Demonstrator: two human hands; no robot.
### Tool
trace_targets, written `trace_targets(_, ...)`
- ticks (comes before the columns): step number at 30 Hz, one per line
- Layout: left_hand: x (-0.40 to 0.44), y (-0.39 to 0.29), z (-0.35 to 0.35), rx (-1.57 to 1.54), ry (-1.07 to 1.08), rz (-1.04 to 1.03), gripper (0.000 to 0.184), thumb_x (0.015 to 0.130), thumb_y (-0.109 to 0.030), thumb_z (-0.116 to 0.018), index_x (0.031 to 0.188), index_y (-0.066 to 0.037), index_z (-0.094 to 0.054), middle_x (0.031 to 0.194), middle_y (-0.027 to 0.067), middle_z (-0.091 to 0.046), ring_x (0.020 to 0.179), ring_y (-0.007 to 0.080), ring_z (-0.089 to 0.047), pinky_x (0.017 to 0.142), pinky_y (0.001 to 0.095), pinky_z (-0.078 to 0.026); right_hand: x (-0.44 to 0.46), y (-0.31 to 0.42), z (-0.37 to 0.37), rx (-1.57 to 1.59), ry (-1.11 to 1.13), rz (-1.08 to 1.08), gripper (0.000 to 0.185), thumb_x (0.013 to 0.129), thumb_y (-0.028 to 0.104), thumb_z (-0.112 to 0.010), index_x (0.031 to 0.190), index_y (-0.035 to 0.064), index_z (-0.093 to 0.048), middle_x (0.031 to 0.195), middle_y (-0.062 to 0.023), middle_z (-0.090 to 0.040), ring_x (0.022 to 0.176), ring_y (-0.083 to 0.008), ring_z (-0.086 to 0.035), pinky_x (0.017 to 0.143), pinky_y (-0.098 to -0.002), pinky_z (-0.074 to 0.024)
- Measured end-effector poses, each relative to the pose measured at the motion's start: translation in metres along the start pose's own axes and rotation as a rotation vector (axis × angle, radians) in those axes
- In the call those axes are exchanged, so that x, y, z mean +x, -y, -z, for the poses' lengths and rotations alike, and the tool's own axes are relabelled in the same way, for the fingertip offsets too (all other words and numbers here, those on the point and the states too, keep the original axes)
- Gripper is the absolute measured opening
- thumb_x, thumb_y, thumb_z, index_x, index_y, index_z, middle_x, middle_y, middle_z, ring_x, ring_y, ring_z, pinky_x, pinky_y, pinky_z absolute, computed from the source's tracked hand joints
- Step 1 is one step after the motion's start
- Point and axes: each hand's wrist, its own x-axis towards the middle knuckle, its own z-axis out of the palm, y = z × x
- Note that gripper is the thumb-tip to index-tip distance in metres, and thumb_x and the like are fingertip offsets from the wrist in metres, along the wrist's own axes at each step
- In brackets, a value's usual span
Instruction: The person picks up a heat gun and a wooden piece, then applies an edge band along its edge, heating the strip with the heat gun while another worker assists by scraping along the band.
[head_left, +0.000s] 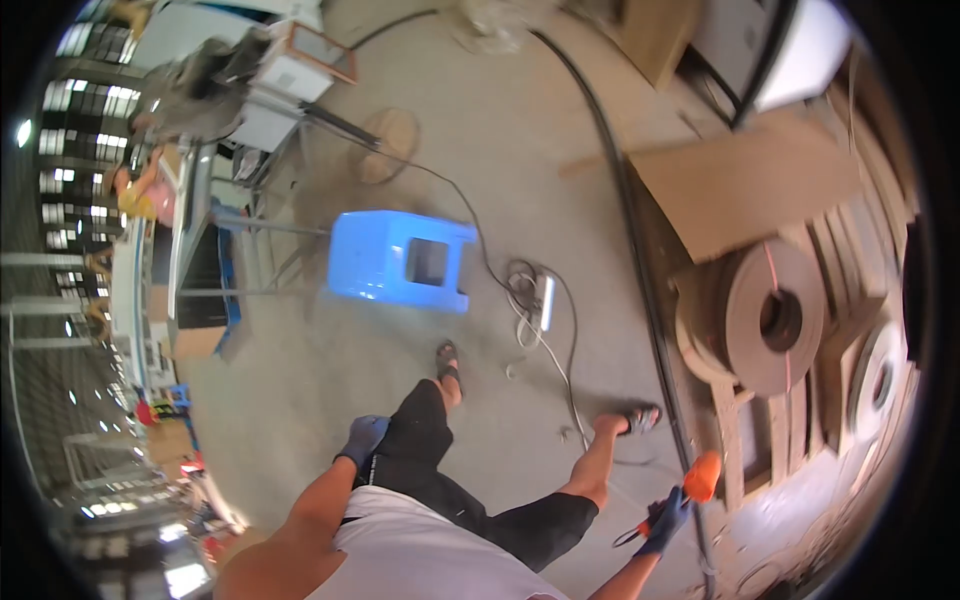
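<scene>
My left hand (365,438), in a dark blue glove, hangs beside the thigh of my black shorts (415,425). Its fingers blur together, so whether they are curled or stretched is unclear. My right hand (668,522), gloved the same way, is out to the right and closed around a hand tool with an orange head (703,477). A dark loop sticks out behind the grip. The tool's exact kind does not show. Ahead of my feet is a blue plastic stool (375,255) lying on its side.
A white power strip (545,302) with tangled cords lies on the floor near my feet. A thick black cable (625,200) crosses to the right. Beyond it are large brown rolls (745,320), wooden pallets (780,440) and a cardboard sheet (740,195). Workbenches and a person (140,200) are at left.
</scene>
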Motion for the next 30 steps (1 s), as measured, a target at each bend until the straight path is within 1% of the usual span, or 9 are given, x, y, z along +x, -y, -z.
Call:
trace_targets(2,0.038,0.079,-0.017,-0.043,-0.084,-0.14,0.036,0.085,-0.038,-0.058,0.087,-0.006,-0.074,0.094,0.0216,-0.07,0.091,0.0397,-0.068,0.081,0.0473,-0.053,-0.09,-0.003,-0.032,0.077,0.063,0.092,0.017,0.093,0.019,-0.065,0.092,0.0134,-0.049,0.063,0.0005,-0.045,0.041,-0.0119,-0.045,0.038,-0.029,-0.0458)
trace_targets(5,0.073,0.089,0.018,-0.3,-0.023,0.077,0.035,0.081,-0.036,-0.057,0.083,-0.005,-0.073,0.09,0.0224,-0.07,0.087,0.0389,-0.068,0.078,0.0468,-0.053,-0.202,-0.003,-0.081,0.106,0.136,0.357,0.015,0.091,0.012,-0.066,0.099,0.008,-0.053,0.075,-0.0008,-0.054,0.063,-0.0123,-0.057,0.054,-0.0288,-0.0531)
trace_targets(7,0.09,0.099,0.072,-0.462,0.099,0.14,0.036,0.078,-0.036,-0.058,0.081,-0.003,-0.071,0.084,0.0219,-0.07,0.076,0.0328,-0.069,0.074,0.0427,-0.052,-0.297,0.012,-0.149,0.27,-0.031,0.433,0.016,0.088,0.011,-0.069,0.094,0.0085,-0.054,0.073,-0.0023,-0.056,0.056,-0.0148,-0.059,0.049,-0.0316,-0.0526)
trace_targets(10,0.115,0.142,0.129,-1.058,0.264,0.385,0.03,0.079,-0.032,-0.063,0.085,-0.005,-0.074,0.075,0.0114,-0.07,0.071,0.0204,-0.068,0.061,0.0364,-0.053,-0.362,0.022,-0.213,0.108,0.127,0.479,0.017,0.087,0.012,-0.07,0.093,0.0087,-0.054,0.072,-0.0027,-0.056,0.052,-0.0153,-0.058,0.046,-0.0319,-0.0514)
trace_targets(14,0.112,0.215,0.198,-1.464,0.051,0.466,0.023,0.082,-0.025,-0.066,0.095,-0.008,-0.072,0.076,0.0041,-0.066,0.064,0.0167,-0.064,0.056,0.0311,-0.051,-0.43,0.05,-0.323,-0.226,0.401,0.483,0.017,0.086,0.012,-0.071,0.091,0.009,-0.054,0.07,-0.0032,-0.056,0.048,-0.016,-0.056,0.042,-0.0323,-0.0498)
trace_targets(15,0.106,0.233,0.215,-1.509,0.038,0.476,0.025,0.084,-0.025,-0.064,0.101,-0.007,-0.071,0.081,0.0027,-0.066,0.064,0.0157,-0.063,0.056,0.0313,-0.051,-0.462,0.057,-0.358,-0.3,0.396,0.43,0.013,0.085,0.01,-0.069,0.086,0.0065,-0.056,0.066,-0.0009,-0.052,0.042,-0.013,-0.049,0.041,-0.0284,-0.0435)
trace_targets(18,0.095,0.296,0.228,-1.525,-0.001,0.567,0.027,0.085,-0.027,-0.064,0.102,-0.007,-0.07,0.084,0.0037,-0.067,0.067,0.0162,-0.064,0.057,0.0314,-0.051,-0.515,0.049,-0.445,-0.381,0.595,0.46,0.014,0.083,0.008,-0.069,0.084,0.0091,-0.055,0.063,0.0003,-0.048,0.041,-0.0153,-0.049,0.039,-0.0316,-0.0482)
trace_targets(25,0.113,0.398,0.226,-1.606,0.053,0.819,0.039,0.089,-0.026,-0.059,0.123,-0.006,-0.062,0.108,0.0119,-0.069,0.079,0.0243,-0.067,0.067,0.0405,-0.055,-0.631,-0.029,-0.611,-0.635,0.89,0.438,0.009,0.081,0.007,-0.067,0.087,0.0057,-0.06,0.072,-0.0034,-0.057,0.049,-0.0163,-0.057,0.046,-0.0321,-0.0529)
trace_targets(30,0.18,0.486,0.259,-1.599,0.092,0.845,0.037,0.092,-0.028,-0.061,0.122,-0.007,-0.062,0.107,0.0129,-0.07,0.078,0.0274,-0.068,0.067,0.0428,-0.056,-0.708,-0.102,-0.732,-0.7,1.002,0.318,0.013,0.081,0.01,-0.067,0.091,0.0036,-0.063,0.075,-0.0022,-0.06,0.051,-0.0164,-0.059,0.049,-0.0324,-0.0543)
